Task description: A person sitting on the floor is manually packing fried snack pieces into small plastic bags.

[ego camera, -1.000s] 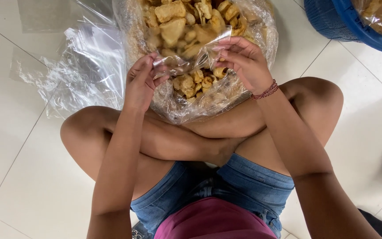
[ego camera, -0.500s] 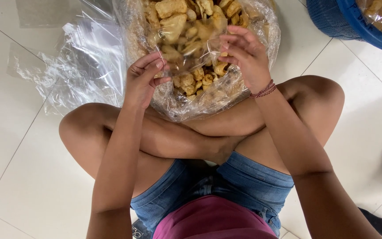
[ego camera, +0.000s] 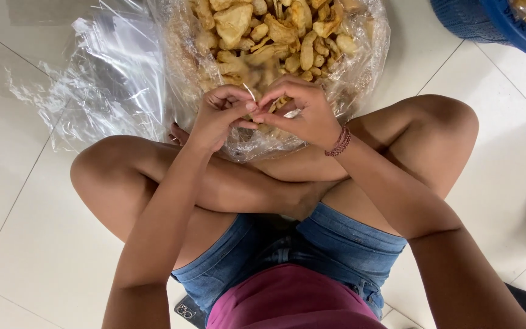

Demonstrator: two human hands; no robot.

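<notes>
We are looking down at our two hands meeting over a small clear bag [ego camera: 273, 119] that is mostly hiding behind our fingers, so we cannot tell how full it is or where its edges are lying. The left hand [ego camera: 219, 117] is pinching its fingertips shut on the bag's top, and the right hand [ego camera: 304, 109] is closing thumb and fingers on the same bunched plastic, right against the left. The small bag is sitting at the near edge of the big bag of fried snacks [ego camera: 275, 36], whose far side is running out of the picture. A blue basket [ego camera: 488, 24] is showing only partly in the upper corner. Compared with half a second ago, our hands are now closer together, fingertips touching, and lower over our crossed legs [ego camera: 153, 176].
</notes>
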